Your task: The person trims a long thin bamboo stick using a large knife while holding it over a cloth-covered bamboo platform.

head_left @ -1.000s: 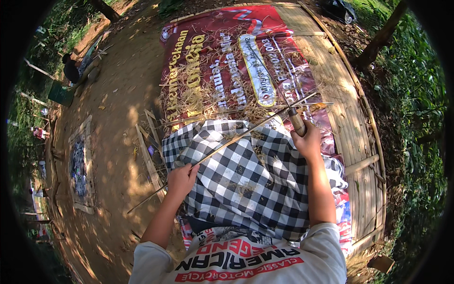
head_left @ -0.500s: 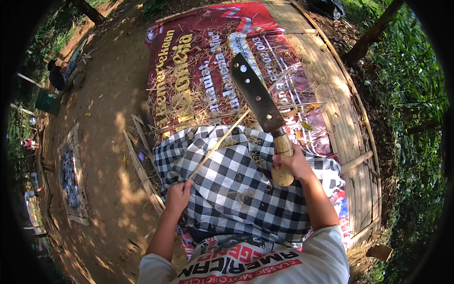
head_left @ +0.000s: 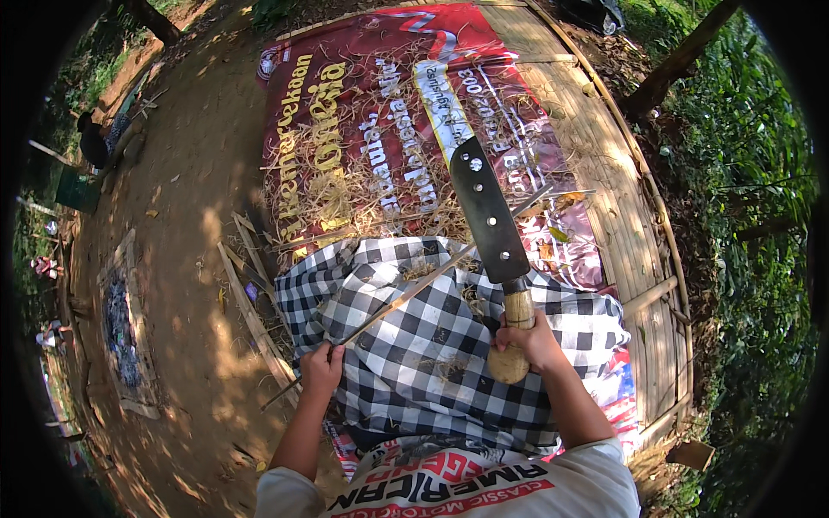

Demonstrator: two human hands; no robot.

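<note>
Bright daylight, dappled by patchy shadows on the ground (head_left: 186, 285); fisheye distortion bows the platform (head_left: 639, 250) (corners black).

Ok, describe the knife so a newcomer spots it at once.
Find the checked cloth, nearer the wearer than the red banner. Over it, the right hand grips the wooden-handled knife. Unlike the thin strip in the left hand, its dark blade is broad, with pale round spots.

Left forearm (head_left: 302, 432) leans slightly inward, and the left hand (head_left: 320, 371) is kinda balled up, fist-style. Right forearm (head_left: 577, 407) slants in harder, right hand (head_left: 534, 341) curled in a grip too, sitting a touch farther forward.
</note>
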